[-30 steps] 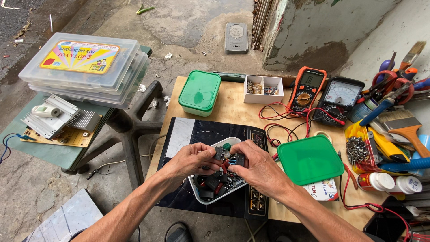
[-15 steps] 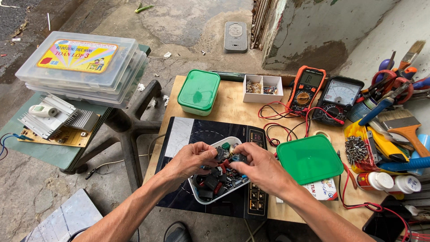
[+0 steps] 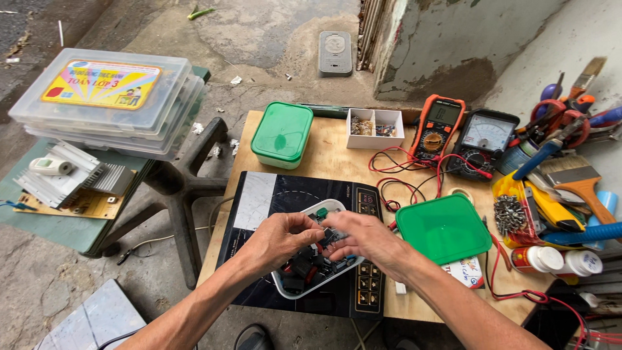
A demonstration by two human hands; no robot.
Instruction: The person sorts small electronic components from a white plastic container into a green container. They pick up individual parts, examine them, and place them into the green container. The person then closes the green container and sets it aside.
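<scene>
Head view: both hands meet over the white tray [image 3: 283, 290] of components; left hand [image 3: 277, 240] and right hand [image 3: 365, 236] pinch one small black part [image 3: 327, 234] between them, keeping it above the tray.

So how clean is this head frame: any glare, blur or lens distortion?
Head view: soft, even daylight, faint shadows; sharp throughout, both hands included; pale glare patch on the black cooktop; wide-angle bowing shows at the frame edges, as on the stacked plastic cases.

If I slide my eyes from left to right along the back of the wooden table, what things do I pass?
Green lidded box → small white box of tiny parts → orange meter → black meter with a dial → can full of tools.
</scene>
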